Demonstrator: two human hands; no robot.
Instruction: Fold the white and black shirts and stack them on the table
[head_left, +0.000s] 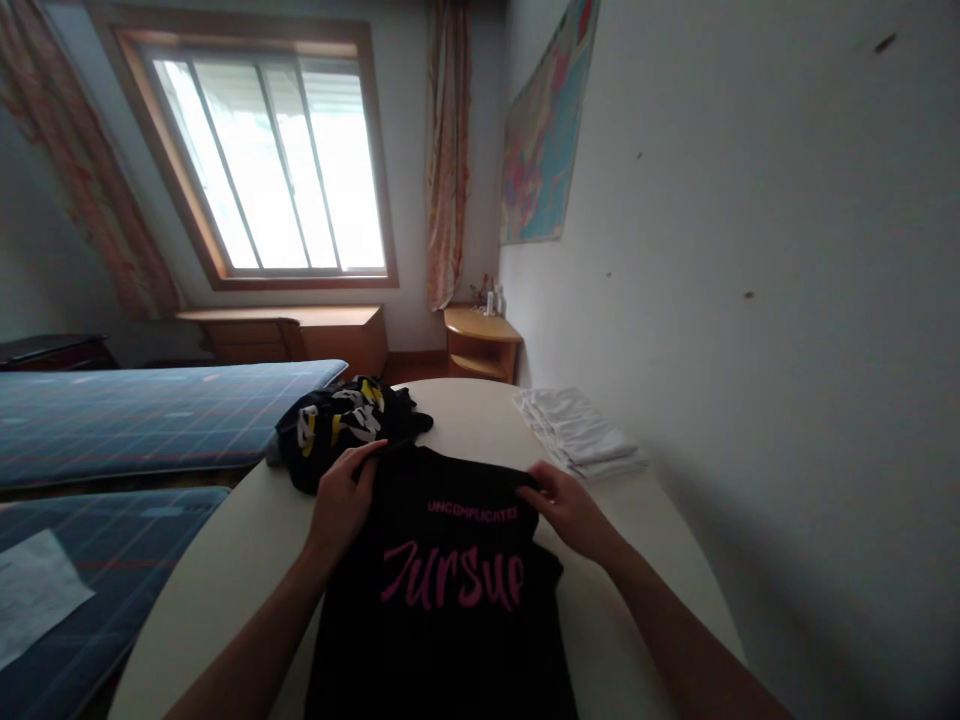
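Observation:
A black T-shirt (450,640) with pink lettering lies on the round cream table (645,580), running toward me past the lower picture edge. My left hand (346,490) pinches its far left corner. At the far right corner, my right hand (559,500) grips the fabric between thumb and fingers. One side of the shirt is folded inward, and a small flap of cloth sticks out below my right hand. Just beyond my left hand sits a crumpled black garment (349,425) with yellow and white print. Past my right hand lies a folded white cloth stack (581,435).
Two blue plaid mattresses (150,420) stand left of the table, a paper sheet (37,590) on the nearer one. The white wall (750,350) runs close along the right. A corner shelf (484,330) and a wooden desk (330,325) are beyond, below the window (277,160).

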